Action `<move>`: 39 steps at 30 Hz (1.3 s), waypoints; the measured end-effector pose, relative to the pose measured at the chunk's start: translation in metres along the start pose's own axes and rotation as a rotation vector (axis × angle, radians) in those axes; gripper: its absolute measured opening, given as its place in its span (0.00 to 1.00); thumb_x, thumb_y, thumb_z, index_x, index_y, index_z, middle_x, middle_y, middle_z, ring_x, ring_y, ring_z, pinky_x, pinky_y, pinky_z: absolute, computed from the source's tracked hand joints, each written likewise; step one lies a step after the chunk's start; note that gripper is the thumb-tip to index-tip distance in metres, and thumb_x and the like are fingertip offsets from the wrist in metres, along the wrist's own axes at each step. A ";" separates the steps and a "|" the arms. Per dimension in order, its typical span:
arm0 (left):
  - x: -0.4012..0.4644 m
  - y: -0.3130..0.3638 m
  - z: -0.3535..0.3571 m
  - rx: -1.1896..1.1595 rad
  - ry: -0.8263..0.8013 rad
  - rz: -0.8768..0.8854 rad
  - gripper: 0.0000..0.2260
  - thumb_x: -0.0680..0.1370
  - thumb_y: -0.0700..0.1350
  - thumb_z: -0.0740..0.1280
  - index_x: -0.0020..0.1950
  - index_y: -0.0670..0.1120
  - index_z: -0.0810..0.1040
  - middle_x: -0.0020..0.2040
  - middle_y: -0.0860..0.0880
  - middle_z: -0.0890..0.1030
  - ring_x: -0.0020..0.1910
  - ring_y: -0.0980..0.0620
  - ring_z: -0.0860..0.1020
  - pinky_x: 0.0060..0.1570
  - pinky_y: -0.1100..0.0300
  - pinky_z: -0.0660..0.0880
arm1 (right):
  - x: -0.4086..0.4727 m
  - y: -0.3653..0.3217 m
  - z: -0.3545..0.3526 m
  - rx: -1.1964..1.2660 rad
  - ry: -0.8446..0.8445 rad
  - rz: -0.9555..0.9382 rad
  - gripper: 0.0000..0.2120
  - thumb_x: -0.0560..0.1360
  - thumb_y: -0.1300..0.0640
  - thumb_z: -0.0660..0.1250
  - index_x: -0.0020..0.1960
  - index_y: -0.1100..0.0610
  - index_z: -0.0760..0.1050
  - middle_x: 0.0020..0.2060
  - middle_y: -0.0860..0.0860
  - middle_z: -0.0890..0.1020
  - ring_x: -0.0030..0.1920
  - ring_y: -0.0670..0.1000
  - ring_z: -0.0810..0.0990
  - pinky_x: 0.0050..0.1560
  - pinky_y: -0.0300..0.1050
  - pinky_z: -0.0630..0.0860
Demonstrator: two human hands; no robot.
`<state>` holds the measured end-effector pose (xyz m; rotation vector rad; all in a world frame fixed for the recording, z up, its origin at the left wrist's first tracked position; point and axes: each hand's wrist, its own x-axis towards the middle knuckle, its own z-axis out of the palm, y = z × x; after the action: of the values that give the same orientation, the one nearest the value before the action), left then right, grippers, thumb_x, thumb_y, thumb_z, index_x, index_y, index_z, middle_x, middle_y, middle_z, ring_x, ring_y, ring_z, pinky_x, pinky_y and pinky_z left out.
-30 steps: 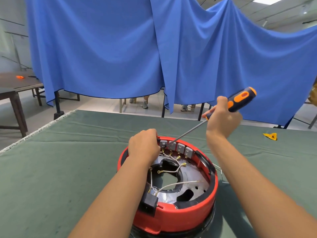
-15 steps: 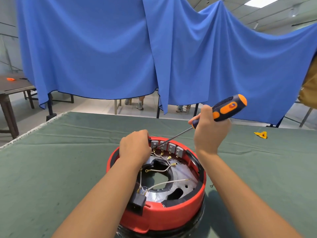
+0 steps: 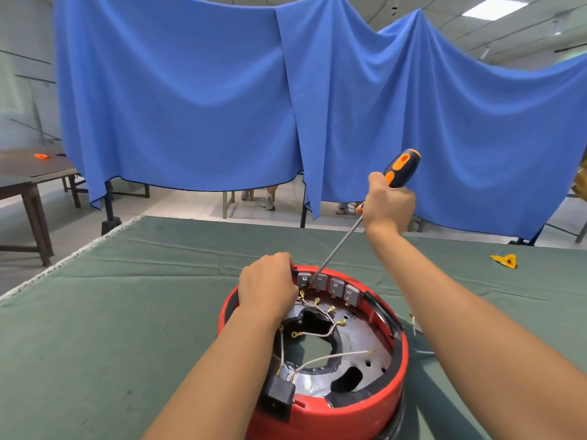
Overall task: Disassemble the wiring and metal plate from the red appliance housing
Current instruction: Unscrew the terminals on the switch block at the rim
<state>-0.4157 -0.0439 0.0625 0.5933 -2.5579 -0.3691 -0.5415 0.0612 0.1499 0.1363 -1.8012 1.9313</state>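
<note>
The red housing (image 3: pixel 359 417) sits on the green cloth-covered table (image 3: pixel 95 328), nearest the viewer, and everything else is placed from it. At its near rim is a black plug socket (image 3: pixel 279 396); white wires (image 3: pixel 327 358) loop from there across the grey metal plate (image 3: pixel 365 347) inside it, toward a row of grey terminal blocks (image 3: pixel 330 285) on the far inner wall.

The left hand (image 3: pixel 266 285) curls over the far-left rim, steadying the housing; its fingertips are hidden, so whether they pinch a wire or only the rim I cannot tell. The right hand (image 3: pixel 389 206), above and beyond the far rim, is closed round the orange-and-black handle of a screwdriver (image 3: pixel 336 249), whose shaft slants down to the blocks.

Risks, as I judge them: the tip lies just beside the left hand's knuckles — a slip off the screw could jab them or nick a wire. The long slanted shaft makes camming out likely. Pressing at that angle could also tip or slide the housing on the cloth.

The tip's seating is too small to make out. The housing's near edge is cut off. Beyond, a yellow object (image 3: pixel 505 260) lies well to the right, unidentifiable, before a blue curtain (image 3: pixel 190 106).
</note>
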 end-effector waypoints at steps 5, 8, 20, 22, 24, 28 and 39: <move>0.000 0.000 -0.001 -0.022 -0.009 0.003 0.13 0.73 0.39 0.65 0.56 0.50 0.76 0.50 0.49 0.81 0.48 0.47 0.77 0.42 0.58 0.67 | -0.007 0.014 0.002 0.015 -0.034 0.084 0.11 0.67 0.52 0.64 0.30 0.56 0.67 0.16 0.45 0.70 0.17 0.46 0.74 0.27 0.40 0.69; -0.001 -0.001 -0.002 -0.014 -0.013 0.013 0.14 0.73 0.39 0.64 0.56 0.50 0.76 0.50 0.49 0.81 0.48 0.47 0.77 0.41 0.58 0.66 | -0.017 0.008 -0.011 0.161 -0.027 0.086 0.09 0.65 0.55 0.64 0.30 0.57 0.67 0.15 0.46 0.69 0.16 0.47 0.71 0.28 0.43 0.72; -0.001 0.003 -0.008 -0.123 -0.002 -0.083 0.13 0.70 0.35 0.62 0.53 0.44 0.78 0.51 0.44 0.80 0.51 0.42 0.76 0.45 0.54 0.71 | -0.040 -0.001 -0.083 0.466 0.171 0.061 0.18 0.68 0.47 0.65 0.29 0.59 0.71 0.24 0.55 0.81 0.22 0.48 0.70 0.28 0.38 0.67; -0.001 0.004 -0.010 -0.146 0.006 -0.100 0.14 0.70 0.35 0.62 0.52 0.44 0.81 0.50 0.44 0.82 0.49 0.42 0.77 0.46 0.54 0.73 | -0.041 0.001 -0.084 0.446 0.162 0.099 0.18 0.67 0.44 0.65 0.30 0.59 0.73 0.28 0.55 0.83 0.25 0.48 0.73 0.31 0.41 0.69; -0.003 0.006 -0.012 -0.174 0.013 -0.103 0.15 0.69 0.34 0.62 0.50 0.44 0.82 0.49 0.44 0.83 0.48 0.43 0.78 0.47 0.54 0.74 | -0.047 0.005 -0.084 0.421 0.125 0.117 0.18 0.68 0.43 0.67 0.33 0.59 0.76 0.30 0.54 0.84 0.27 0.47 0.76 0.31 0.42 0.72; -0.009 0.011 -0.020 -0.109 -0.023 -0.089 0.17 0.71 0.35 0.62 0.55 0.48 0.82 0.51 0.44 0.82 0.53 0.44 0.76 0.51 0.53 0.75 | -0.060 0.020 -0.087 0.305 -0.071 0.014 0.12 0.71 0.49 0.73 0.31 0.51 0.79 0.28 0.48 0.83 0.31 0.47 0.82 0.34 0.48 0.79; -0.046 0.012 -0.077 0.637 -0.299 -0.116 0.04 0.76 0.44 0.59 0.43 0.47 0.66 0.47 0.48 0.77 0.44 0.44 0.74 0.41 0.58 0.65 | -0.068 0.010 -0.090 0.201 -0.271 -0.095 0.09 0.70 0.44 0.73 0.35 0.47 0.81 0.29 0.47 0.83 0.32 0.49 0.81 0.40 0.54 0.80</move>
<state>-0.3440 -0.0231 0.1139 0.9718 -2.9318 0.3724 -0.4630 0.1285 0.1027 0.5656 -1.7226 2.1028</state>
